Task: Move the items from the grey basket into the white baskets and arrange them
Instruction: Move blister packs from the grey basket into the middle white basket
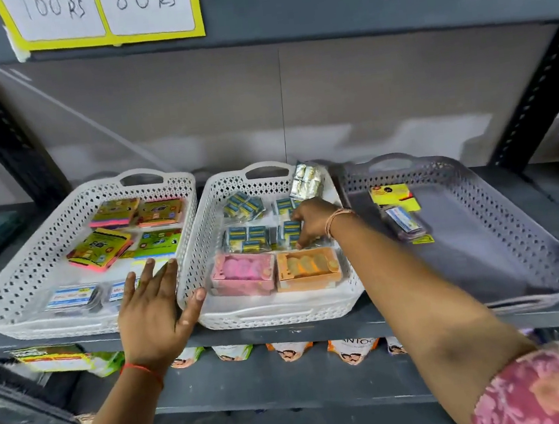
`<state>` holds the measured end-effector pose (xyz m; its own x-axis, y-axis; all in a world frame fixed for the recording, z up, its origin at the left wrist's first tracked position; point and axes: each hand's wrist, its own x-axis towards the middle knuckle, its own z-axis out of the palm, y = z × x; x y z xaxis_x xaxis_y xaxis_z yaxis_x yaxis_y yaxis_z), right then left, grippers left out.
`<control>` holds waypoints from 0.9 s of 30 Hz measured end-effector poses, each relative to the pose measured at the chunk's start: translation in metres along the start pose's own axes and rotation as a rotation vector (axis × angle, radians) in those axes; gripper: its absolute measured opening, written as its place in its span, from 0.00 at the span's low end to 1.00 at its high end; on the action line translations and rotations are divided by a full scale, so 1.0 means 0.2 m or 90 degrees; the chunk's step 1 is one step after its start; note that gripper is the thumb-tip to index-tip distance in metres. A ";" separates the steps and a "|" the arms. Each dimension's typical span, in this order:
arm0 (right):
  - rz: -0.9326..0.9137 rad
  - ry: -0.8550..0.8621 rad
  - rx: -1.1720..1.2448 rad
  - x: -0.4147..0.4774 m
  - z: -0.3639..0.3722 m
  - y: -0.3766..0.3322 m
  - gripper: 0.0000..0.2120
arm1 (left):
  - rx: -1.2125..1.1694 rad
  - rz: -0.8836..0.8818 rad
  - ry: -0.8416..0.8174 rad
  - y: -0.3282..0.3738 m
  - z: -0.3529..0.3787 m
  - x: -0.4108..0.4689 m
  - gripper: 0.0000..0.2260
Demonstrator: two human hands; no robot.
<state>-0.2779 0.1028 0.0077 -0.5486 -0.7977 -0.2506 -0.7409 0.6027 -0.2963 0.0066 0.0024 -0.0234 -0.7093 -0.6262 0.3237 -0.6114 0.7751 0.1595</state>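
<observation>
Reaching with the right hand (310, 220) into the middle white basket (201, 221), fingers (304, 237) curling down onto a blue-labelled packet (289, 231) on the basket floor; possibly pinching its edge, though the grip is too hidden to be sure. Lying around that packet: more blue packets (247, 238) to its left and behind, a silver foil pack (306, 180) leaning against the far right corner, a pink box (243, 274) and an orange box (308, 268) side by side along the near wall, just below the fingertips. Hovering with the left hand (158, 309) open, fingers spread, over the gap between the two white baskets, thumb touching the middle basket's near left rim. Holding colourful pads (99, 249) and clear blister packs (72, 297) in the left white basket (16, 286). Sitting at the right on the shelf (286, 334), the grey basket (518, 217), containing a yellow-carded item (396, 197) and a blister pack (406, 222), well apart from both hands.
</observation>
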 end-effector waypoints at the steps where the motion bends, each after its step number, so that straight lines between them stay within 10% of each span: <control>1: -0.003 0.006 -0.001 0.01 0.00 0.01 0.35 | -0.001 -0.002 0.001 0.00 0.00 0.00 0.46; 7: -0.019 0.135 0.123 -0.06 -0.05 0.06 0.36 | -0.005 -0.007 0.009 0.02 -0.02 0.00 0.46; 11: 0.139 0.387 0.258 -0.17 -0.16 0.33 0.18 | -0.008 -0.011 0.000 0.01 -0.01 -0.01 0.48; 15: 0.389 0.238 0.051 -0.29 -0.12 0.59 0.22 | -0.009 -0.011 -0.004 0.01 -0.02 -0.01 0.49; 27: 0.255 0.483 0.187 -0.35 -0.16 0.40 0.19 | -0.014 -0.011 -0.022 0.01 -0.04 -0.01 0.53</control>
<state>-0.3111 0.2067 0.0317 -0.9288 -0.2652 0.2588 -0.3684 0.7367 -0.5671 0.0095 0.0064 -0.0171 -0.7105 -0.6418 0.2885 -0.6162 0.7655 0.1854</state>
